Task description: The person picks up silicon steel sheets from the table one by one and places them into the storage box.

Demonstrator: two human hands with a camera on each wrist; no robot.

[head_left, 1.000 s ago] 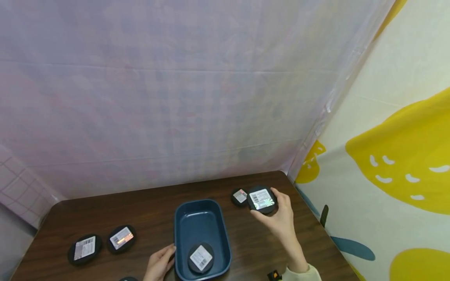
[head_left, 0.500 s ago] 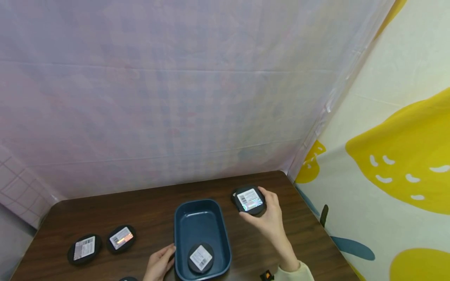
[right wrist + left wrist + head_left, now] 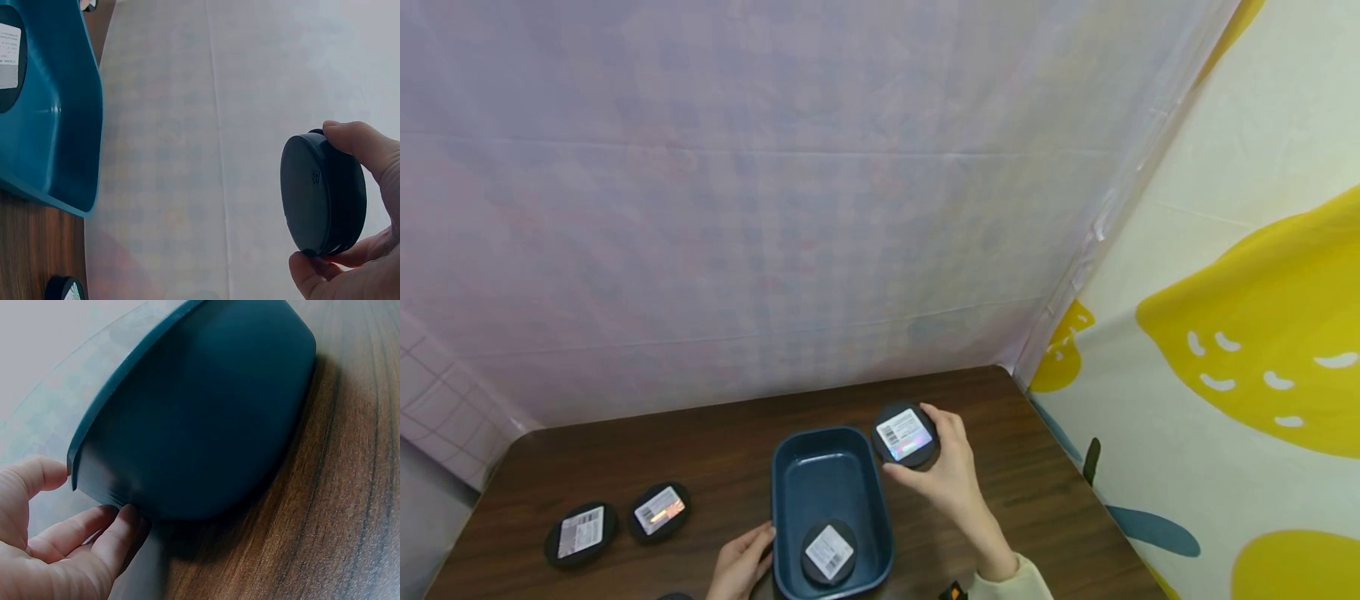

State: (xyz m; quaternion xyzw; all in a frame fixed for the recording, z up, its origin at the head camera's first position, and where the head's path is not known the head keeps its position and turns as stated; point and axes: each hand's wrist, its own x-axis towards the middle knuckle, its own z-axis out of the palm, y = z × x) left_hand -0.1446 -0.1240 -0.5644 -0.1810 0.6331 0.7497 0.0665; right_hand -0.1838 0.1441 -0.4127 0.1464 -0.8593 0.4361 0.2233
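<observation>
Head view, from the left: an outer disc (image 3: 580, 534), round and black with a white barcode label facing up, lies on the brown wood-grain desk (image 3: 722, 467). Just beside it, to the right, lies a second disc (image 3: 658, 512) of the same kind, its label catching an orange glint. Dark edge of a cut-off disc (image 3: 675, 597) shows at the bottom of the frame. Next, the left hand (image 3: 741, 563) grips the left side of a deep blue tray (image 3: 831, 475); left wrist view shows the thumb at the rim and fingers against the outer wall. Inside the tray, at its near end, lies the tray disc (image 3: 828, 552), label up. Right of the tray's far right corner, the held disc (image 3: 906, 436) is pinched by its edge between thumb and fingers of the right hand (image 3: 949, 467), label towards the head camera, apparently raised off the desk. Right wrist view shows its plain underside and a small disc (image 3: 65, 288) on the desk near the tray, partly cut off. Pale sleeve (image 3: 1011, 579) at the right wrist; lemon-print hanging (image 3: 1240, 333) farthest right.
</observation>
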